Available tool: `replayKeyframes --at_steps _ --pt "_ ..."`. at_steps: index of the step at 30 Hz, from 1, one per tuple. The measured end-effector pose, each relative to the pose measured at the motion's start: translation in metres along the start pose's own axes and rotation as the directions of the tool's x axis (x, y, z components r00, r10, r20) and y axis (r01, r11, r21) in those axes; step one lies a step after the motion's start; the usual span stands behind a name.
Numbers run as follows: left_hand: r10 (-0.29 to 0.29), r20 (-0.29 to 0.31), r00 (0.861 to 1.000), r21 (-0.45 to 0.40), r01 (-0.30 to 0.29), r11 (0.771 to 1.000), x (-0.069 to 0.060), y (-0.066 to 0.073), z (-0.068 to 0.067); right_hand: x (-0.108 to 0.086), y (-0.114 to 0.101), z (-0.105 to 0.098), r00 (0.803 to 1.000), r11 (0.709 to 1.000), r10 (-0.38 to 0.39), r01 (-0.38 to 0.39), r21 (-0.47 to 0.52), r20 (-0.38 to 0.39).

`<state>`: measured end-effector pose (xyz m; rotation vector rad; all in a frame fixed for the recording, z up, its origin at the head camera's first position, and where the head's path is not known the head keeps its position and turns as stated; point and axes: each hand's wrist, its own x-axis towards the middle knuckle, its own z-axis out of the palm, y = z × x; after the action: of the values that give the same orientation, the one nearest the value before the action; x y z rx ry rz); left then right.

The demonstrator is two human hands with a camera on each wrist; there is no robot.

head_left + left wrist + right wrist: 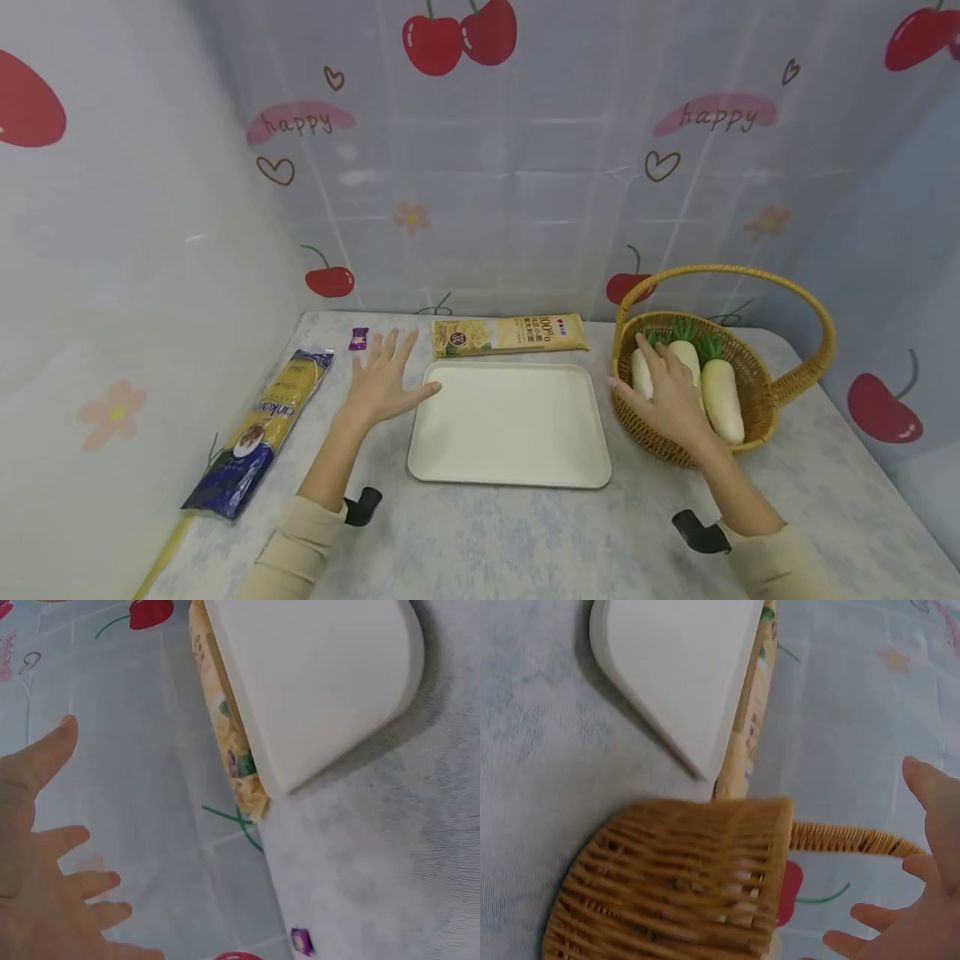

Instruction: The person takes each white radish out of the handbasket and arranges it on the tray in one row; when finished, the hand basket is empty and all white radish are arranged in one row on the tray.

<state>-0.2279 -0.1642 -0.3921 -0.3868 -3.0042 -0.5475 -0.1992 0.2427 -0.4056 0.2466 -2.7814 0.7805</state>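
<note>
My left hand (378, 386) is held with fingers spread beside the upper left corner of a white tray (510, 425), holding nothing; a small purple wrapped candy (358, 338) lies just beyond its fingertips. With its fingers extended, my right hand (670, 396) hovers over the left part of a wicker basket (767, 417). Several white radishes (722, 400) with green tops lie in the basket, one partly hidden behind that hand. In the right wrist view the fingers appear above the basket's rim (780, 862), gripping nothing.
A yellow pasta packet (510, 335) lies behind the tray along the table's back edge. On the left, a blue and yellow pasta bag (262, 433) lies slantwise. The basket's tall handle (806, 308) arches up at the right. A cherry-print curtain (480, 183) hangs behind.
</note>
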Motion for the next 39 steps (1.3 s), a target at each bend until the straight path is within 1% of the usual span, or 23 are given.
replayKeyframes --at_steps 1,3,6,8,11,16,18,21,23,25,27,29,35,39 --pt "0.013 0.028 1.0 -0.042 -0.012 0.999 0.0 -0.005 0.002 0.001 0.007 -0.005 1.0 0.999 0.003 -0.003 0.037 0.01" --pt "0.036 0.091 0.995 -0.136 -0.023 0.99 0.001 -0.015 0.008 0.003 0.021 -0.014 1.0 0.997 0.014 -0.015 0.081 0.013" --pt "0.049 0.175 0.983 -0.238 -0.006 0.971 0.003 -0.032 0.02 0.004 0.039 -0.028 0.998 0.993 0.064 -0.066 0.094 0.019" --pt "0.053 0.218 0.975 -0.264 0.007 0.965 0.004 -0.043 0.028 0.004 0.051 -0.035 0.995 0.991 0.094 -0.095 0.091 0.017" --pt "0.049 0.268 0.962 -0.285 0.03 0.958 0.005 -0.056 0.039 0.006 0.068 -0.042 0.993 0.991 0.117 -0.118 0.068 0.019" --pt "0.049 0.333 0.942 -0.328 0.067 0.942 0.008 -0.07 0.051 0.007 0.093 -0.048 0.984 0.985 0.161 -0.165 0.054 0.076" --pt "0.048 0.357 0.933 -0.333 0.079 0.94 0.01 -0.073 0.054 0.007 0.101 -0.049 0.978 0.982 0.178 -0.184 0.043 0.104" --pt "0.044 0.386 0.921 -0.323 0.091 0.942 0.011 -0.075 0.056 0.006 0.107 -0.051 0.96 0.973 0.221 -0.229 0.026 0.169" --pt "0.036 0.399 0.916 -0.316 0.1 0.943 0.012 -0.076 0.057 0.007 0.11 -0.052 0.948 0.969 0.238 -0.246 0.011 0.21" --pt "0.038 0.404 0.914 -0.313 0.099 0.945 0.013 -0.075 0.057 0.007 0.112 -0.052 0.934 0.964 0.257 -0.266 0.006 0.247" --pt "0.037 0.409 0.912 -0.314 0.103 0.944 0.013 -0.074 0.056 0.008 0.114 -0.052 0.926 0.961 0.265 -0.276 0.003 0.27" --pt "0.033 0.415 0.909 -0.315 0.109 0.943 0.013 -0.073 0.055 0.009 0.116 -0.052 0.92 0.96 0.269 -0.281 -0.001 0.286" --pt "0.008 0.433 0.901 -0.308 0.139 0.941 0.015 -0.072 0.054 0.014 0.12 -0.054 0.913 0.962 0.264 -0.275 -0.011 0.311" --pt "0.002 0.44 0.898 -0.295 0.142 0.945 0.017 -0.072 0.056 0.016 0.122 -0.055 0.907 0.959 0.272 -0.284 -0.008 0.322"
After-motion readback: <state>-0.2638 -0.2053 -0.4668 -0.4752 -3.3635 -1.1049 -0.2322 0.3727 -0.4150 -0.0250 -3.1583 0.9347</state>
